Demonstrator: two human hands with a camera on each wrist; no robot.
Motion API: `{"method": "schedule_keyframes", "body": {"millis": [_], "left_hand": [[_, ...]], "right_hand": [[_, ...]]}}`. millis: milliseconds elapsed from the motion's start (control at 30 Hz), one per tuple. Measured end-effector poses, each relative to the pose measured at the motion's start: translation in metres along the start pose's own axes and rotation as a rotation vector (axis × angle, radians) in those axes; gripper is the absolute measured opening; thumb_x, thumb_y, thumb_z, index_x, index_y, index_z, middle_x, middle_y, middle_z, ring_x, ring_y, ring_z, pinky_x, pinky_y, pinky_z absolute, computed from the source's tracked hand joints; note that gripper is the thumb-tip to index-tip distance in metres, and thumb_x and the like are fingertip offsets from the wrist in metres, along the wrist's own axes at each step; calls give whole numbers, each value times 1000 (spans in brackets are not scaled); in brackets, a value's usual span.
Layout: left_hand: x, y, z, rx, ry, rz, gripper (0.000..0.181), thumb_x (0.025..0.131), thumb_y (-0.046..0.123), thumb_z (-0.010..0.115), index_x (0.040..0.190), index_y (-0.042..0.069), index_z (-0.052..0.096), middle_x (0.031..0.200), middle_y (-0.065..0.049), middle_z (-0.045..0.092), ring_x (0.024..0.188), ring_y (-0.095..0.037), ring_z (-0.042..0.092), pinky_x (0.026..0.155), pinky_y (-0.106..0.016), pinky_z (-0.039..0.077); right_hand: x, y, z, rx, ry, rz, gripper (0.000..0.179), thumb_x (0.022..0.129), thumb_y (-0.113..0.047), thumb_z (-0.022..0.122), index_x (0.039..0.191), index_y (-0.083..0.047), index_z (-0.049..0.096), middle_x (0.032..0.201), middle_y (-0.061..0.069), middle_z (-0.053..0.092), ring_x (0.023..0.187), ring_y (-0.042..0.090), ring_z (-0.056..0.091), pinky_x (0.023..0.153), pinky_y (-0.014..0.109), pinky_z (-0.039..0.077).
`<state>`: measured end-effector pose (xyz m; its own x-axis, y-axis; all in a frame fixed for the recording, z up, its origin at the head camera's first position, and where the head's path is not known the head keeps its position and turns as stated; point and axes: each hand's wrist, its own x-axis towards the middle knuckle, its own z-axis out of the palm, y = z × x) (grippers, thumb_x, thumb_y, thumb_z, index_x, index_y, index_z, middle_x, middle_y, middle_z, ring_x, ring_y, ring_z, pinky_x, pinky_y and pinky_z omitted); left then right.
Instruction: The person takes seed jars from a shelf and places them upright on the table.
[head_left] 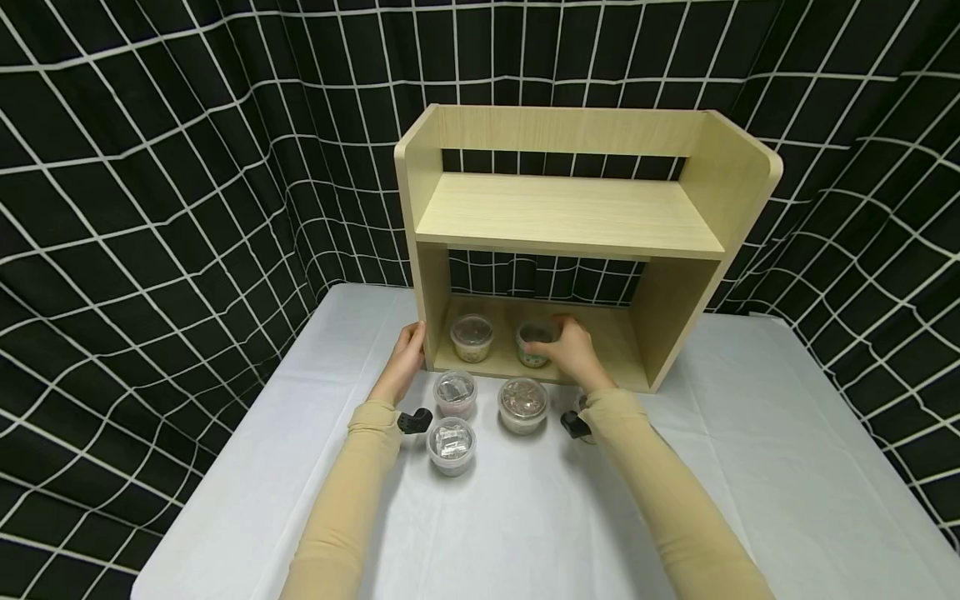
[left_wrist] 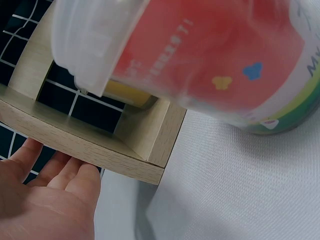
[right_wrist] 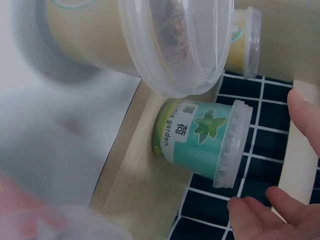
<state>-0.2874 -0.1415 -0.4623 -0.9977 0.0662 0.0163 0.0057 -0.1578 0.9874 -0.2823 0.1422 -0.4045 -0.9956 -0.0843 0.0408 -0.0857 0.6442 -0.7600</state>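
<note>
My right hand [head_left: 576,354] is at a green tub [right_wrist: 200,140] with a clear lid and a leaf on its label, upright on the lower shelf. In the right wrist view its thumb and fingers are spread wide on either side of the lid, apart from it. To its left on that shelf stands a yellow tub [head_left: 472,340]. My left hand [head_left: 407,358] rests its fingers against the outer side of the wooden shelf unit's left panel [left_wrist: 90,147]. A red-labelled tub [left_wrist: 200,60] is close to the left wrist camera.
In front of the shelf unit [head_left: 570,212], several lidded tubs stand on the white cloth: a pinkish one [head_left: 455,393], a greyish one [head_left: 451,446] and a beige one [head_left: 522,406]. Another is partly hidden by my right wrist. Black gridded curtain [head_left: 225,167] surrounds the table.
</note>
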Motion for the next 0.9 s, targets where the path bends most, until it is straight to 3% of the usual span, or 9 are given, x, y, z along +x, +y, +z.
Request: {"method": "schedule_keyframes", "body": {"millis": [433,900], "left_hand": [[0,0,0,9,5,-4,47,102,34,32,135,1,25,137,-21,29,127,-30,30,108,-38,21],[2,-1,-3,39,7,-24,51,101,39,33,136,2,25,137,-20,30,128,-28,31,108,-38,21]], "right_hand": [[9,4,7,-44,-66,101,93,78,-33,76,139,11,21,138,33,27,127,47,25,104,53,26],[15,13,20,-44,-28,108,85,75,-30,78,131,15,32,125,33,40,117,45,37,100,50,33]]}}
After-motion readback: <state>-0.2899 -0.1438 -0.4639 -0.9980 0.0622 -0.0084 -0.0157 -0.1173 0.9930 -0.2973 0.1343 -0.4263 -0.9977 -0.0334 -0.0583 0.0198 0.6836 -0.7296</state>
